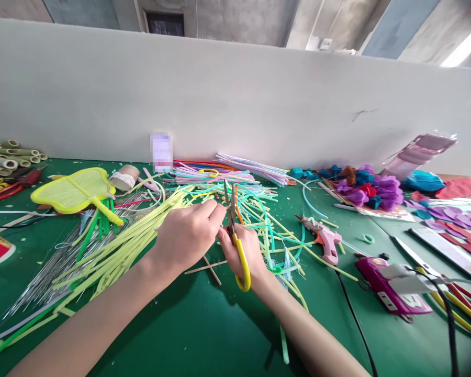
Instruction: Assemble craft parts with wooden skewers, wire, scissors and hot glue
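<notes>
My right hand point(246, 250) is closed around a pair of yellow-handled scissors point(241, 262), whose blades point up and away and stand slightly apart. Close beside it on the left, my left hand point(190, 233) is closed in a pinch near the blades. What its fingers hold is hidden. Below both hands, thin wooden sticks point(210, 268) lie crossed on the green table point(172, 335). A large bunch of pale yellow-green strips point(129, 248) spreads under and left of my left hand. Tangled green and teal strips point(269, 220) lie beyond my right hand.
To the left are a yellow leaf-shaped piece point(73, 191), a twine roll point(124, 178), metal wires point(58, 272) and bamboo tubes point(10, 157). On the right lie a pink glue gun point(325, 238), a magenta power strip point(388, 288) with cables, and purple flowers point(387, 191). A white partition point(235, 99) stands behind.
</notes>
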The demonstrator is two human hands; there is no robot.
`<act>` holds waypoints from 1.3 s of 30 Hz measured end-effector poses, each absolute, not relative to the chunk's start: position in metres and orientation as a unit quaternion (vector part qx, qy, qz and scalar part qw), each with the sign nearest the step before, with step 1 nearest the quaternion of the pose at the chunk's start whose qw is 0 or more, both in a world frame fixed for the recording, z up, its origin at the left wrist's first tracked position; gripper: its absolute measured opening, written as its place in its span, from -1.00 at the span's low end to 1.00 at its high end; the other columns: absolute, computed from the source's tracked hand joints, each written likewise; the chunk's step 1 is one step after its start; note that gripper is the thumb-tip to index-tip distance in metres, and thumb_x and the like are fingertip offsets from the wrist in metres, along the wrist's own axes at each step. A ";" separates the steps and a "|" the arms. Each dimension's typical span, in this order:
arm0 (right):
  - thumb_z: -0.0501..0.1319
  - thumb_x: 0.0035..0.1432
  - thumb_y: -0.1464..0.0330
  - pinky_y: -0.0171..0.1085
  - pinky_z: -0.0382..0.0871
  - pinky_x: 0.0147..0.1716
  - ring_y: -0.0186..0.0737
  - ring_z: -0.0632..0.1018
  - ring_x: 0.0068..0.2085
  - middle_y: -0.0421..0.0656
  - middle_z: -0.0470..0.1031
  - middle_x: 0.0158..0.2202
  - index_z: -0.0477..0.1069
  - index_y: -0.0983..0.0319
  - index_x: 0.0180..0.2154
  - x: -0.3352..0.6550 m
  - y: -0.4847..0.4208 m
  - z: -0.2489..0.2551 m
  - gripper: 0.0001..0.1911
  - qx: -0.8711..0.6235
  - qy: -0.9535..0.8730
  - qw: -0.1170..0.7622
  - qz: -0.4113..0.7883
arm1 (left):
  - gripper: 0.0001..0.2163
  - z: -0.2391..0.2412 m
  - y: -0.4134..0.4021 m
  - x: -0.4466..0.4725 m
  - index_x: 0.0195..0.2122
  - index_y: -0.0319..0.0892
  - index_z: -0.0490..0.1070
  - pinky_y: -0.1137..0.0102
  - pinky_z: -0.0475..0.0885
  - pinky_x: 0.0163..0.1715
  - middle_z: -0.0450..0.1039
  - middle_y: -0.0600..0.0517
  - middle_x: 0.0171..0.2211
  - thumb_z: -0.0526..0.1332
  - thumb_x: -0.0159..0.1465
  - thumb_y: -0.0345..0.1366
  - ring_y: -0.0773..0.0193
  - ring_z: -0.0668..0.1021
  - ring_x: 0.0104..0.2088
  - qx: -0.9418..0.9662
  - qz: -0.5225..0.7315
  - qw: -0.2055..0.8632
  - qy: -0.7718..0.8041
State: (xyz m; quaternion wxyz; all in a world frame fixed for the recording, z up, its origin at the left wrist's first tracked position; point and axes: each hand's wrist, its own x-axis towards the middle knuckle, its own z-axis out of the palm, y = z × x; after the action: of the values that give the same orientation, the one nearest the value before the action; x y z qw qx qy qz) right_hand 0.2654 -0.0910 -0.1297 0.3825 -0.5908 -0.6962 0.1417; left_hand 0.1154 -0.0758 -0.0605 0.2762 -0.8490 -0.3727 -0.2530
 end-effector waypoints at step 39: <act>0.07 0.30 0.16 -0.30 0.06 -0.47 -0.29 0.28 -0.55 -0.23 0.31 -0.56 0.06 0.15 -0.52 0.260 -0.093 -0.135 -0.61 -0.600 -0.682 0.398 0.130 | -0.79 -0.059 -0.076 0.114 -0.38 -0.18 0.51 0.35 0.09 -0.65 0.50 0.08 -0.54 0.12 0.32 -0.49 0.26 0.52 -0.60 -0.850 -0.273 0.277 -0.355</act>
State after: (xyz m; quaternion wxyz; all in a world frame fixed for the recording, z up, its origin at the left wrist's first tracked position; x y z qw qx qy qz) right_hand 0.2596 -0.0934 -0.1354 0.3975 -0.6001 -0.6819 0.1299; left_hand 0.1136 -0.0761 -0.0595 0.2769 -0.8501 -0.3554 -0.2726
